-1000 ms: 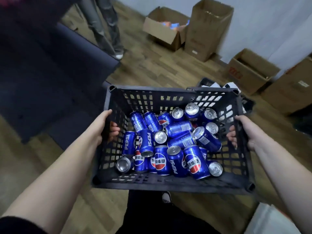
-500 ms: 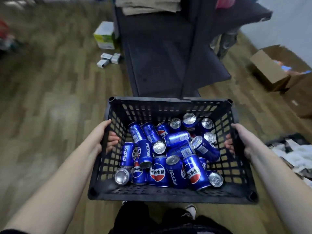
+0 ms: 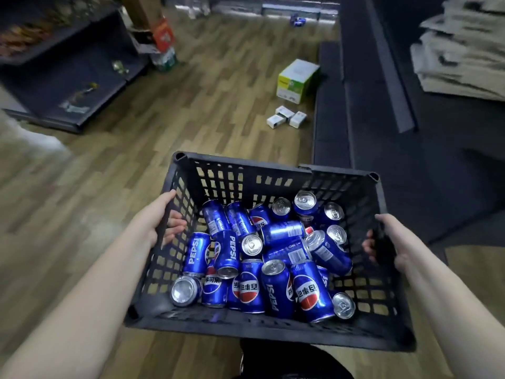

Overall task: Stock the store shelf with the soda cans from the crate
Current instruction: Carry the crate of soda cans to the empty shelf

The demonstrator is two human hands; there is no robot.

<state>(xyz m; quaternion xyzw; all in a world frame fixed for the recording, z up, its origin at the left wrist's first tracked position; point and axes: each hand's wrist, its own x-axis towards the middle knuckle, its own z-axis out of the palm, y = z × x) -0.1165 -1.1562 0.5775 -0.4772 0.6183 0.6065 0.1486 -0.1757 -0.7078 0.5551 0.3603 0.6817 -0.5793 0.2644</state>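
Note:
I carry a black plastic crate (image 3: 246, 173) in front of me above the wooden floor. Several blue Pepsi cans (image 3: 273, 258) lie jumbled inside it, some on their sides, some upright. My left hand (image 3: 161, 217) grips the crate's left wall, fingers poking through the handle slot. My right hand (image 3: 388, 236) grips the right wall the same way. A dark store shelf (image 3: 68, 77) with a few small items stands at the upper left. Another dark shelf unit (image 3: 382, 105) runs along the right.
A yellow-green and white box (image 3: 296, 80) and a few small white boxes (image 3: 285, 120) lie on the floor beside the right shelf unit. Stacked flat cardboard (image 3: 464, 50) sits on the upper right. A cardboard display (image 3: 161, 36) stands at the back left.
My view has swung left with the crate: the cardboard boxes and the standing person are gone, and the shelves and floor boxes have come in. Both hands keep their grip.

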